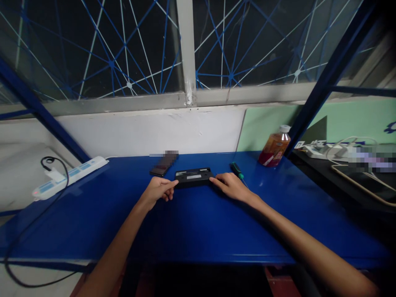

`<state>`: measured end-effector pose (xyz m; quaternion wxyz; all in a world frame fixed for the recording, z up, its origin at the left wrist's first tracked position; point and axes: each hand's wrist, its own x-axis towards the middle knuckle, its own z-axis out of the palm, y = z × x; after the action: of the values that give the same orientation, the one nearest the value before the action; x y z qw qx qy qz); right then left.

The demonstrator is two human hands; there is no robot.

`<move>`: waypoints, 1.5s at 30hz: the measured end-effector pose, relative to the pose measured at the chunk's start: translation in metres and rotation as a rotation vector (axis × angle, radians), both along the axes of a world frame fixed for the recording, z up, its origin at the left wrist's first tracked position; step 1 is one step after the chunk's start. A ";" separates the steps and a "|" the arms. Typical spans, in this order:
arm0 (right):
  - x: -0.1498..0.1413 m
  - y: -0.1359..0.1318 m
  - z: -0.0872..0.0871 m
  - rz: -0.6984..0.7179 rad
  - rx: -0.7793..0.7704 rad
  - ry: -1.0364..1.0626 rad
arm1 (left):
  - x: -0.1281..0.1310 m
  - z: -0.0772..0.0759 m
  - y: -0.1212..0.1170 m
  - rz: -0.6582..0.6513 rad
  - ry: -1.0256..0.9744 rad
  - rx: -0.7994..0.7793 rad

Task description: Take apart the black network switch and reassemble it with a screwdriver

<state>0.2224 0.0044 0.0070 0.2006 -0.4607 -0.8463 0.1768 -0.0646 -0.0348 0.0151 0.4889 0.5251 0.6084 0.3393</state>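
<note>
A flat black box-shaped device (194,182) with a pale label on its upper face is at the middle of the blue table. My left hand (159,190) pinches its left near corner between thumb and curled fingers. At its right end, my right hand (230,185) grips the edge, thumb in front and the other fingers partly hidden behind. A screwdriver (236,169) with a green and black handle lies just beyond my right hand, its shaft partly covered by that hand. Behind my left hand lies a dark phone (163,163).
The blue table (198,231) runs up to a white wall. A white power strip (71,177) with a black cable (34,220) lies at the left. A bottle (274,146) of reddish drink stands at the back right, near a blue metal post (309,101). Cables and chargers (331,150) lie on a dark surface farther right.
</note>
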 end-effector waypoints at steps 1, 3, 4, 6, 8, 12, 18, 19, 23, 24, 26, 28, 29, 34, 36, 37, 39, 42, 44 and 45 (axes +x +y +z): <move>0.000 0.000 0.000 -0.004 0.005 0.001 | -0.001 0.000 0.000 0.000 0.004 0.002; -0.001 -0.001 0.001 -0.011 0.018 -0.001 | -0.002 -0.001 0.001 0.003 0.017 0.005; -0.001 -0.001 0.001 -0.013 0.023 -0.005 | -0.002 -0.002 0.001 0.004 0.024 0.004; -0.001 0.000 0.001 -0.008 0.027 -0.020 | -0.003 -0.003 0.001 -0.004 0.041 -0.003; -0.001 -0.001 0.001 0.002 0.024 -0.039 | -0.004 -0.004 0.002 -0.026 0.060 -0.014; -0.001 -0.002 0.002 0.013 0.031 -0.072 | -0.004 -0.004 0.001 -0.048 0.115 -0.026; -0.001 -0.007 0.004 0.005 0.060 -0.127 | -0.004 -0.002 -0.001 -0.104 0.180 -0.026; -0.001 -0.007 0.005 0.003 0.063 -0.132 | -0.004 -0.001 -0.001 -0.112 0.194 -0.023; -0.001 -0.007 0.005 -0.007 0.052 -0.146 | -0.004 0.000 -0.002 -0.125 0.298 0.026; -0.001 -0.006 0.005 -0.012 0.049 -0.146 | -0.005 0.000 -0.003 -0.125 0.331 0.046; -0.001 -0.006 0.004 -0.020 0.047 -0.140 | -0.006 -0.001 -0.002 -0.128 0.393 0.089; 0.000 -0.005 0.003 -0.033 0.056 -0.137 | -0.007 -0.002 -0.001 -0.129 0.468 0.141; 0.000 -0.005 0.003 -0.043 0.065 -0.138 | -0.008 -0.002 -0.001 -0.116 0.519 0.175; 0.001 -0.003 0.006 -0.103 0.183 -0.125 | -0.009 0.005 0.002 -0.072 0.795 0.413; 0.002 0.001 0.011 -0.111 0.232 -0.134 | -0.009 0.011 0.006 -0.223 0.855 0.478; 0.002 0.004 0.013 -0.107 0.251 -0.149 | -0.009 0.013 0.009 -0.306 0.881 0.495; 0.001 0.009 0.019 -0.077 0.271 -0.193 | -0.009 0.018 0.015 -0.402 0.948 0.532; -0.003 0.018 0.023 0.010 0.249 -0.262 | -0.011 0.019 0.026 -0.444 0.993 0.547; -0.006 0.022 0.021 0.060 0.232 -0.291 | -0.014 0.016 0.030 -0.440 0.989 0.538; -0.007 0.024 0.019 0.074 0.235 -0.295 | -0.015 0.015 0.031 -0.432 0.979 0.538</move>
<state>0.2151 0.0283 0.0262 0.1201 -0.4237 -0.8977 0.0144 -0.0792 -0.0035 0.0296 0.0596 0.8375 0.5351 0.0933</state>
